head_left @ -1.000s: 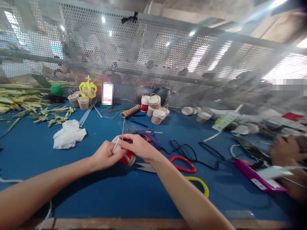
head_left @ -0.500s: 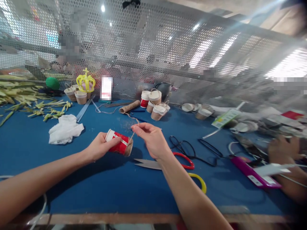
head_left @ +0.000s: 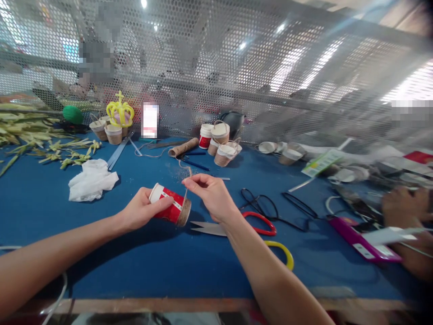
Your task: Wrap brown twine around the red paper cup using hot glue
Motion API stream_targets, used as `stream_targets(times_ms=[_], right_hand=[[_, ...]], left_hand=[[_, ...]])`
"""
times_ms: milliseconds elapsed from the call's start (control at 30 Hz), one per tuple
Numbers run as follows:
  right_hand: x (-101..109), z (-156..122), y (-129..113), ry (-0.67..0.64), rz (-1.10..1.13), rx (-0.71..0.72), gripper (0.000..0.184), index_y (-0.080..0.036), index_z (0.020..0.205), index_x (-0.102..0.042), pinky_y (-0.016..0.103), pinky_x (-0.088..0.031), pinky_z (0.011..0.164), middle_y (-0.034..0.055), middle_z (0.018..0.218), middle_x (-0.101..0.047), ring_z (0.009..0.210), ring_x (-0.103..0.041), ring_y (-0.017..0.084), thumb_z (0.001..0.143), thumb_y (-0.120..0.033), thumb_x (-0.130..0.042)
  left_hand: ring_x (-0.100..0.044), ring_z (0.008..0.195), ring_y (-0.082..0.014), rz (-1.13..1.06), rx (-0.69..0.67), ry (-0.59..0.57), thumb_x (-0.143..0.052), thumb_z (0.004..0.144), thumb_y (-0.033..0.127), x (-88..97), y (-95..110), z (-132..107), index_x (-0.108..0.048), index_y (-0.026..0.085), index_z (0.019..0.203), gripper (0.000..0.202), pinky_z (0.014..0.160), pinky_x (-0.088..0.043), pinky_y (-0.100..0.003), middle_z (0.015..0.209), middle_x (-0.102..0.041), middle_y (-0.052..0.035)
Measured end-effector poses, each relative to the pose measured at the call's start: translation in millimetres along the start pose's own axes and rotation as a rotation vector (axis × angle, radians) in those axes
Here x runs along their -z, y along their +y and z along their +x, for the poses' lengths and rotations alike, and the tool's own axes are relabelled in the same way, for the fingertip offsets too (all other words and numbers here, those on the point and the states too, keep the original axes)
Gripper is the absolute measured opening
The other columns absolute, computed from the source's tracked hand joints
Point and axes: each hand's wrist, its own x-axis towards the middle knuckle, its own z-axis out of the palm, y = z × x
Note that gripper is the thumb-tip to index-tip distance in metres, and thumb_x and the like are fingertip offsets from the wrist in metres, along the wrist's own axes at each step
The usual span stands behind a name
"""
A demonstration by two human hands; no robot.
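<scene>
A red and white paper cup (head_left: 174, 205) lies tilted sideways in my left hand (head_left: 144, 206), whose fingers wrap round it near the rim. Brown twine is wound round the base end of the cup. My right hand (head_left: 211, 194) pinches the twine (head_left: 186, 192) between thumb and fingertips, just above the wound end. From there the strand runs back toward a roll of twine (head_left: 184, 147) lying on the table. Scissors (head_left: 209, 229) with one red and one yellow handle lie partly under my right forearm.
Several twine-wrapped cups (head_left: 225, 153) stand at the back middle. A crumpled white tissue (head_left: 93, 180), corn husk pieces (head_left: 64, 153) and a yellow crown (head_left: 120, 113) are at left. Black cord (head_left: 260, 207), a purple device (head_left: 365, 239) and another person's hand (head_left: 402, 205) are at right.
The cup has rolled slightly in my left hand, and more of its wound end shows. My right hand has shifted slightly left with the twine.
</scene>
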Motion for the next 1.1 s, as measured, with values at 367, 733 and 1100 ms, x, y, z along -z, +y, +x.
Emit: stream_targets(times_ms=[367,733,1100], right_hand=[[-1.4,-2.7,-1.7,-0.066,-0.023,-0.025,0.018,-0.014,0.066,-0.063,0.025,-0.039,0.064,-0.001,0.064,-0.059,0.061,-0.049,0.01,0.064,-0.031,-0.064],[-3.4,-4.1,-0.5,-0.139,0.063,-0.113,0.018,-0.014,0.066,-0.063,0.024,-0.037,0.061,-0.0025,0.062,-0.057,0.058,-0.047,0.008,0.063,-0.032,-0.065],[-2.9,-3.4,-0.4,-0.129,0.067,-0.121,0.016,-0.014,0.065,-0.063,0.024,-0.037,0.062,-0.0024,0.062,-0.058,0.06,-0.047,0.009,0.062,-0.03,-0.066]], left_hand=[[-0.034,0.039,-0.0044,0.092,-0.116,-0.006,-0.06,0.065,0.033,-2.4,4.0,-6.7,-0.055,0.011,0.05,0.027,0.037,-0.029,-0.016,0.043,-0.047,0.0028],[-0.029,0.039,-0.0034,0.405,-0.445,-0.021,-0.05,0.075,0.023,2.1,-0.5,-9.7,-0.046,0.012,0.045,0.032,0.036,-0.025,-0.015,0.042,-0.039,0.0045],[-0.028,0.038,-0.0033,0.434,-0.547,-0.012,-0.049,0.075,0.017,0.9,1.8,-10.6,-0.043,0.013,0.044,0.032,0.036,-0.025,-0.015,0.042,-0.037,0.005]])
